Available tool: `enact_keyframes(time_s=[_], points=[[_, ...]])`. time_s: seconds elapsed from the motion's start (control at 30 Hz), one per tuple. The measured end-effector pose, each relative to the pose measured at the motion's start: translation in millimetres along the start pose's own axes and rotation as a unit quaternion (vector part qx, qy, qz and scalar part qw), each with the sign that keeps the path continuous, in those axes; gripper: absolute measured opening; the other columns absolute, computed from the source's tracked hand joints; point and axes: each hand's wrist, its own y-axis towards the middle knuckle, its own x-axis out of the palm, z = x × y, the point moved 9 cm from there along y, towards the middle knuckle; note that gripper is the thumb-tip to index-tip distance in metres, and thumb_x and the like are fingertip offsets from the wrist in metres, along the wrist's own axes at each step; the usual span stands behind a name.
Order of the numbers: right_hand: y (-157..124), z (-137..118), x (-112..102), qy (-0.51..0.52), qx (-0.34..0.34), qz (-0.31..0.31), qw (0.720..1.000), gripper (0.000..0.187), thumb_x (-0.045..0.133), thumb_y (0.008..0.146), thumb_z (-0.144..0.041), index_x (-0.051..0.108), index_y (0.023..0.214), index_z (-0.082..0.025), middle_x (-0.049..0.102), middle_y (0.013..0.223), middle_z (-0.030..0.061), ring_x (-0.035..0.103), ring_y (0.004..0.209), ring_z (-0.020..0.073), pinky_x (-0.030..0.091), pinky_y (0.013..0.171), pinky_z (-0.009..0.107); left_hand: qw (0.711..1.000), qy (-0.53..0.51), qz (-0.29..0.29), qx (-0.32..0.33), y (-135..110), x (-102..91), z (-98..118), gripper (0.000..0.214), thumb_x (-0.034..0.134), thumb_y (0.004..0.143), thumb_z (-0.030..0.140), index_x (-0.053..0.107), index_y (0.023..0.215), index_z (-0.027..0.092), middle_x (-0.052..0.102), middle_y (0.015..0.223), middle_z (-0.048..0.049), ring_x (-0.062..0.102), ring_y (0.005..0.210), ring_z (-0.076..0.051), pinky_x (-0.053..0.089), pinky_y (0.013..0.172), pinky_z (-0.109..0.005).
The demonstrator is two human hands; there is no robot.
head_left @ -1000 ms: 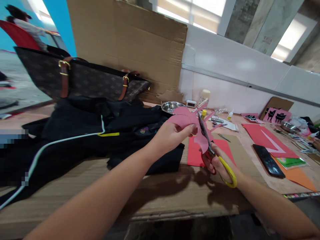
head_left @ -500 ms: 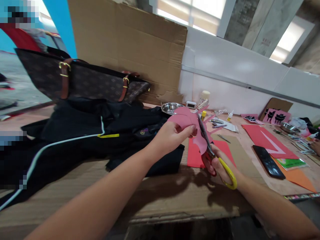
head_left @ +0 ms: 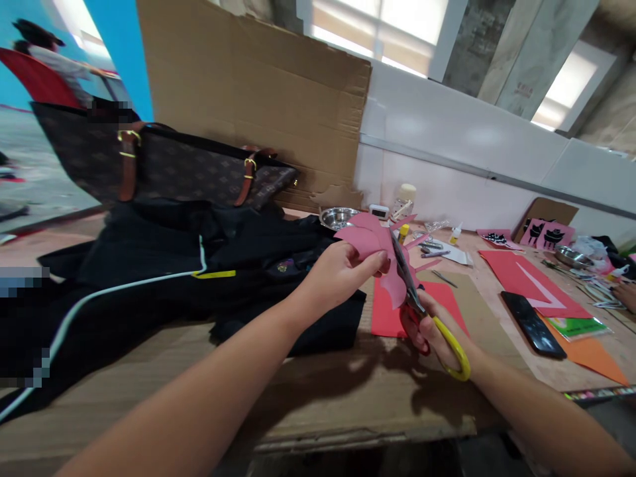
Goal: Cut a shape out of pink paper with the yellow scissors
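Brown handbag [head_left: 189,171] (gold buckles [head_left: 129,133]), rumpled black clothing [head_left: 149,245], dark phone [head_left: 531,323], upright cardboard panel [head_left: 253,86]

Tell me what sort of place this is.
Probably a paper-craft workspace, judging by the yellow-and-red-handled metal scissors, curved pink paper cutout and flat red paper sheet.

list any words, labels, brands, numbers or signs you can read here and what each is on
None reads clearly.
Pillar: red marks, too blurred.
Bag: repeating pattern, too small to read.
Green packet: pale marks, too blurred.
White device: dark display, too small.
Bottle: yellowish marking, too small.
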Motion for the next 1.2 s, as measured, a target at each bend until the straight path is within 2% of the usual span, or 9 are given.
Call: enact_keyframes(time_s=[0.13, 0.3, 0.47, 0.67, 0.83, 0.93, 1.07, 1.2], points=[[1, -4, 2, 0.015, -0.003, 0.000, 1.000, 0.060, 0.050, 0.090, -0.078, 0.049, 0.112, -0.022, 0.038, 0.069, -0.0069, 0.029, 0.050, 0.0081, 0.029, 0.045, 0.023, 1.000, 0.010, -0.007, -0.012, 0, 1.0, -2, 0.040, 0.056, 0.086, 0.051, 0.068, 0.070, 0.017, 0.071, 0.071, -0.0059, 0.064, 0.070, -0.020, 0.049, 0.069, -0.032], [3, -14, 3, -0.014, -0.026, 0.001, 1.000, 0.058, 0.048, 0.090, -0.079, 0.049, 0.103, -0.022, 0.040, 0.070, -0.0057, 0.032, 0.052, 0.0088, 0.031, 0.048, 0.024, 1.000, 0.008, -0.009, -0.011, 0, 1.5, -3, 0.039, 0.055, 0.086, 0.051, 0.067, 0.070, 0.017, 0.070, 0.070, -0.0049, 0.064, 0.069, -0.020, 0.050, 0.069, -0.032], [2, -10, 4, 0.012, -0.026, -0.015, 0.999, 0.057, 0.049, 0.093, -0.074, 0.051, 0.117, -0.022, 0.037, 0.070, -0.0072, 0.028, 0.050, 0.0076, 0.026, 0.045, 0.023, 0.999, 0.029, 0.009, -0.021, -1, -2.4, -7, 0.039, 0.058, 0.085, 0.053, 0.067, 0.070, 0.018, 0.070, 0.071, -0.0048, 0.064, 0.071, -0.020, 0.050, 0.068, -0.031], [2, -11, 7, 0.024, -0.032, -0.018, 0.999, 0.056, 0.049, 0.093, -0.074, 0.051, 0.114, -0.022, 0.036, 0.069, -0.0074, 0.027, 0.049, 0.0074, 0.026, 0.045, 0.023, 0.999, 0.026, 0.011, -0.036, -2, -2.9, -7, 0.040, 0.058, 0.084, 0.054, 0.066, 0.069, 0.018, 0.070, 0.071, -0.0052, 0.065, 0.072, -0.020, 0.050, 0.070, -0.032], [-1, -4, 4, 0.030, -0.003, -0.008, 1.000, 0.050, 0.049, 0.094, -0.073, 0.049, 0.113, -0.027, 0.037, 0.072, -0.0058, 0.029, 0.053, 0.0100, 0.029, 0.047, 0.026, 0.999, -0.019, -0.008, -0.025, -1, 1.4, 0, 0.038, 0.058, 0.084, 0.052, 0.067, 0.070, 0.018, 0.072, 0.072, -0.0053, 0.065, 0.071, -0.020, 0.050, 0.072, -0.032], [-3, 2, 3, 0.020, 0.014, -0.009, 1.000, 0.050, 0.048, 0.093, -0.074, 0.047, 0.113, -0.028, 0.037, 0.072, -0.0054, 0.029, 0.054, 0.0107, 0.027, 0.047, 0.026, 0.999, -0.029, -0.008, -0.017, 0, 1.7, 2, 0.037, 0.058, 0.084, 0.051, 0.068, 0.071, 0.018, 0.073, 0.073, -0.0059, 0.066, 0.071, -0.020, 0.050, 0.071, -0.032], [-1, 1, 3, 0.014, 0.010, -0.006, 1.000, 0.055, 0.048, 0.092, -0.075, 0.047, 0.117, -0.027, 0.034, 0.068, -0.0072, 0.026, 0.050, 0.0094, 0.024, 0.045, 0.025, 1.000, -0.020, -0.002, -0.015, -1, 0.5, -1, 0.038, 0.059, 0.084, 0.051, 0.070, 0.072, 0.017, 0.073, 0.073, -0.0064, 0.066, 0.071, -0.020, 0.051, 0.071, -0.032], [1, -4, 3, 0.008, 0.011, -0.003, 1.000, 0.056, 0.049, 0.090, -0.077, 0.051, 0.112, -0.026, 0.036, 0.068, -0.0067, 0.028, 0.051, 0.0099, 0.026, 0.046, 0.026, 0.999, -0.009, 0.021, -0.023, -1, -3.2, -8, 0.037, 0.063, 0.083, 0.053, 0.068, 0.072, 0.017, 0.071, 0.072, -0.0055, 0.065, 0.071, -0.020, 0.051, 0.069, -0.031]])
